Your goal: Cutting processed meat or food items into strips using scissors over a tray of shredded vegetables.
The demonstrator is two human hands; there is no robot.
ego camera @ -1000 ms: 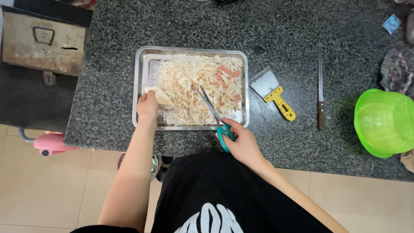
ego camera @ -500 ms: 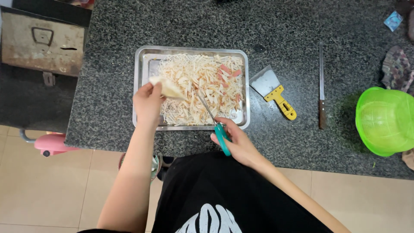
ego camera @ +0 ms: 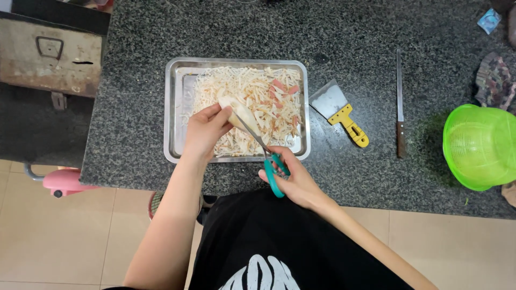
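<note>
**Pale piece lifted higher over the tray, scissor blades now at it**

Since half a second ago, left hand [ego camera: 204, 129] is sitting a bit further up over the metal tray [ego camera: 174, 115], and the pale piece [ego camera: 239, 111] it carries is now tilting toward tray centre. Left grip is clamped on that piece, thumb and fingers pinching its near end.

Right hand [ego camera: 293, 180] is hanging just off the tray's near edge, over the tabletop [ego camera: 134, 107] rim. Its grip is closed through the teal handles of the scissors [ego camera: 263, 150]. Blades are running up and left from the handles over the tray, tips meeting the pale piece; can't tell how far apart the blades are.

Tray is holding a heap of shredded pale strips [ego camera: 252, 91], with a few pink bits toward its far right corner.

Right of the tray: yellow-handled scraper [ego camera: 341, 110] lying just beside it, then a long knife [ego camera: 399, 102] further out, then a green plastic bowl [ego camera: 478, 147] well apart, at the tabletop's right end.

Left of the tray, past the tabletop edge: worn metal box [ego camera: 51, 53].
</note>
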